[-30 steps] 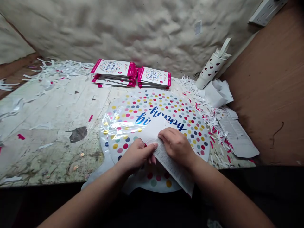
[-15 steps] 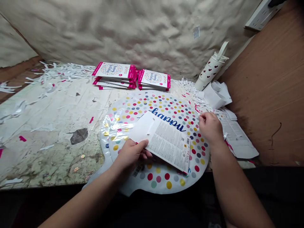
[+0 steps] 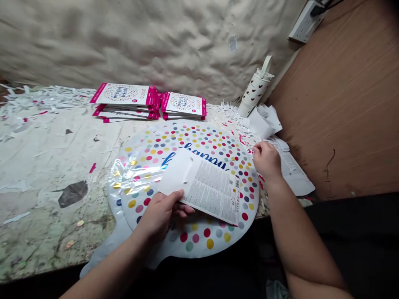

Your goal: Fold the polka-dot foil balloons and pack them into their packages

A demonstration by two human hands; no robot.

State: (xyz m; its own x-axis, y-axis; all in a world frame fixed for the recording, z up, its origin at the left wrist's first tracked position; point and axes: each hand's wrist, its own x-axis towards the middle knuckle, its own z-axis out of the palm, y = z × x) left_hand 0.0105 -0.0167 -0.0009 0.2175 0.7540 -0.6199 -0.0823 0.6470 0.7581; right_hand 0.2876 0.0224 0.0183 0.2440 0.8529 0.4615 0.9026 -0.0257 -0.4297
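Two hands reach over a flat dotted balloon, which lies on the table with its lower edge reaching past the table's front edge and its narrow tail toward the lower left. The left hand pinches a folded card at its near edge, thumb on top and the other fingers curled underneath. The card is tilted over the middle of the balloon, its blank white part toward the left and its panel of small grey print toward the right; it covers part of the blue lettering. The right hand is apart from the card, by the balloon's right edge, its fingers curled in toward the thumb; whether they pinch anything, I cannot tell. Behind the balloon, the left packet stack and the right packet stack sit side by side, pink and white. Farther right stands a heart-patterned bottle, with crumpled white paper just beside it and a printed sheet nearer the person. White shreds litter the far left of the table.
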